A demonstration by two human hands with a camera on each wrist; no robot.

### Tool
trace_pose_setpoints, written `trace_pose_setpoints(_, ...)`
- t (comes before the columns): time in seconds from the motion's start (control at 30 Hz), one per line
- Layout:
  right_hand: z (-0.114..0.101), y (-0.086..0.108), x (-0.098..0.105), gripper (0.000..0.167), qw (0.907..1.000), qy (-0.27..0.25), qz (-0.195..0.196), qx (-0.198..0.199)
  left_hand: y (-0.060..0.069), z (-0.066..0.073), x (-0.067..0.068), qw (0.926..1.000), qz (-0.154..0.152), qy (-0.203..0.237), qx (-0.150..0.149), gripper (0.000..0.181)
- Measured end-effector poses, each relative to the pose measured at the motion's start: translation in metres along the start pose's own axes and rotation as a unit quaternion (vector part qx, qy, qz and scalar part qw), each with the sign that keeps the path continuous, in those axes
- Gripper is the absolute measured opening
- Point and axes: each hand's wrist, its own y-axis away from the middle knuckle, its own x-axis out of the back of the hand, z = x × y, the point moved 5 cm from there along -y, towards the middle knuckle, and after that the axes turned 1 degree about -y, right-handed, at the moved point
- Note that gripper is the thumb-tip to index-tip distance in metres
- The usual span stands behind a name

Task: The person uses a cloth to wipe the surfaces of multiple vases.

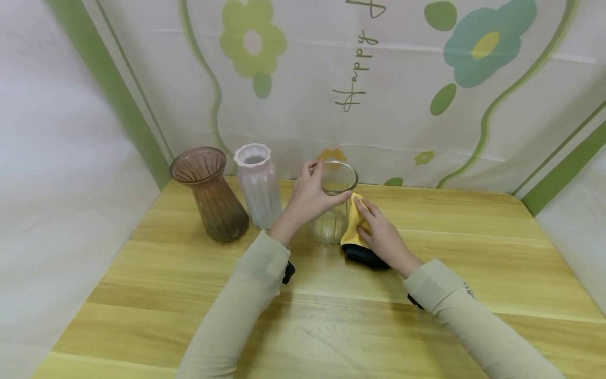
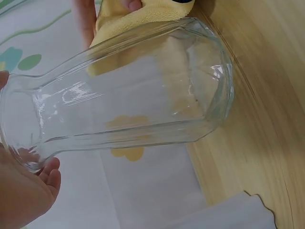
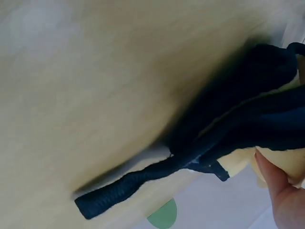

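A clear glass vase [image 1: 330, 223] with a round rim stands at the middle of the table's far part. My left hand [image 1: 307, 193] holds it by the neck, thumb and fingers spread around the rim; the left wrist view shows the same vase [image 2: 138, 95] side-on. In my right hand [image 1: 385, 239] is a yellow cloth [image 1: 351, 231] with a black edge [image 1: 364, 256], pressed to the vase's right side. Close up in the right wrist view, the black edging [image 3: 267, 112] hangs in folds beside my thumb [image 3: 271, 176].
Left of the clear vase stand a pinkish-white fluted vase [image 1: 259, 187] and a brown glass vase [image 1: 215, 202] with a flared mouth. The wooden table [image 1: 303, 326] ends at a patterned cloth backdrop [image 1: 303, 105] with flowers and lettering.
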Motion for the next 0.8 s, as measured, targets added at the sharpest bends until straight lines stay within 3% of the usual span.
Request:
trace_pose_setpoints(0.23,-0.004,-0.001,0.008,0.071,0.9978,-0.019,0.052,0.037,-0.002,0.000,0.002,0.9997,-0.023,0.011,-0.004,0.102)
trace_pose_setpoints(0.47,-0.015,-0.004,0.020,0.066,0.9888,-0.060,0.115,0.074,-0.004,-0.002,0.004,0.9983,-0.051,0.025,-0.015,0.102)
trace_pose_setpoints(0.8,-0.015,-0.007,0.019,0.066,0.9878,-0.072,0.116,0.075,-0.005,-0.005,0.002,0.9992,-0.030,0.011,-0.023,0.107)
